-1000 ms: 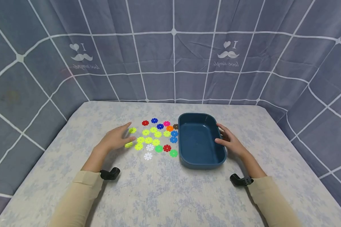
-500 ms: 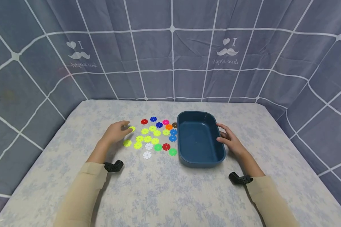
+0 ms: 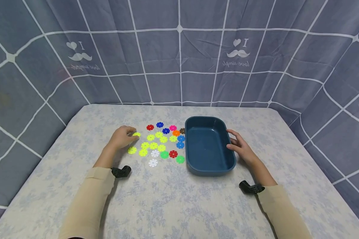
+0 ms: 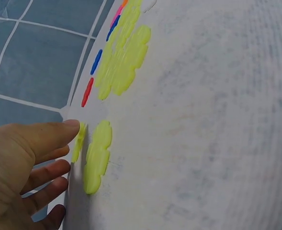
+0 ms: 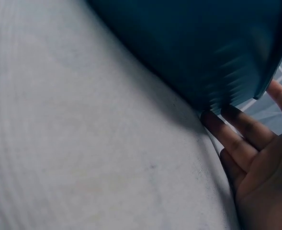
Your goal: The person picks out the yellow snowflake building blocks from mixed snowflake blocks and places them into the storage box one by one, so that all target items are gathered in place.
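On the table lies a loose group of flower-shaped plastic discs, most of them yellow, with a yellow disc (image 3: 136,134) at its left edge. My left hand (image 3: 121,137) pinches that disc between thumb and fingers; in the left wrist view the thumb tip meets the edge of the yellow disc (image 4: 77,146). Another yellow disc (image 4: 97,158) lies flat beside it. A dark blue plastic bin (image 3: 190,167) stands right of the group, nothing in it. Against its right side rests my right hand (image 3: 242,147), fingers fairly straight. The right wrist view shows fingertips (image 5: 212,120) at the outer wall.
Red discs (image 3: 150,127), white discs (image 3: 153,163), green discs (image 3: 180,159) and light blue discs (image 3: 180,145) are spread between the left hand and the bin. A brown disc (image 3: 182,131) sits close by the bin's left wall. A grey checked curtain (image 3: 155,53) borders the table (image 3: 167,205).
My left hand has moved slightly forward, its thumb and fingers closing in on the leftmost far yellow disc. The right hand stays at the bin. The head view has shifted slightly.
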The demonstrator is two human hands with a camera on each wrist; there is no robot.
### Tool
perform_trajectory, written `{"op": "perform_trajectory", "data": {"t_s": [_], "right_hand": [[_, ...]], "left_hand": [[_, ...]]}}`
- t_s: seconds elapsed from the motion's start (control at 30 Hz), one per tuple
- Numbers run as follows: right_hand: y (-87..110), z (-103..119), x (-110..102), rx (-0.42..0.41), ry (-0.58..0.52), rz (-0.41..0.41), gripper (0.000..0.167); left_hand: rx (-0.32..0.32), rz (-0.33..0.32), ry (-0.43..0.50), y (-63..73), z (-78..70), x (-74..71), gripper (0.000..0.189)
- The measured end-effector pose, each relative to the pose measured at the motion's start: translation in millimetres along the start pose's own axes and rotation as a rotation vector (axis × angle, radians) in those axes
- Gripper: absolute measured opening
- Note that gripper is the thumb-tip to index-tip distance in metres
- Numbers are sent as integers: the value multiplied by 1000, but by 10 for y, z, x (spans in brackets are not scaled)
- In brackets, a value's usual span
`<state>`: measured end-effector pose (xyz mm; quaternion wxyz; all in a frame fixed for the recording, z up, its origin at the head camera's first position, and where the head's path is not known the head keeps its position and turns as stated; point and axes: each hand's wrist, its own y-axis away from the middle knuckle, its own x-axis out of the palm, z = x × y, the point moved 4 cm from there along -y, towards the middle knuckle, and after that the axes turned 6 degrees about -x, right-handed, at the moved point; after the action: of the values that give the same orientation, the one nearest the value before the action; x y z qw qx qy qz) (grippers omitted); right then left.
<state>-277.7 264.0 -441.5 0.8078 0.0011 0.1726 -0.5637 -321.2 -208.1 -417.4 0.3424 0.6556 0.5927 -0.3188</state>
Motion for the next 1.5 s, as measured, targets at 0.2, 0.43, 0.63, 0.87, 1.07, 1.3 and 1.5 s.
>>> {"op": "perform_trajectory", "data": {"t_s": [0.2,0.43,0.63,0.87,1.07,1.3,1.5], "right_hand": [[1,3,4,1,-15,-4,65],[-1,2,16,16,-12,-19,66],[-3,-9,18,21,-18,-22,66],[-5,-18,17,16,-25,-16,67],[-5,-1,8,15,-17,-14,66],[-9,-9,3,11,-22,-13,66],[-9,-14,11,15,-26,-17,66]], "left_hand": [[19,-35,-24,-47,28,17,42],[5,-48,-4,-49,36,18,40],[-32,-53,20,-60,54,22,39],[-48,-47,86,-65,63,24,33],[-55,-61,120,-69,63,42,28],[-118,-73,155,-95,61,66,25],[-139,-70,174,-96,28,72,24]]}}
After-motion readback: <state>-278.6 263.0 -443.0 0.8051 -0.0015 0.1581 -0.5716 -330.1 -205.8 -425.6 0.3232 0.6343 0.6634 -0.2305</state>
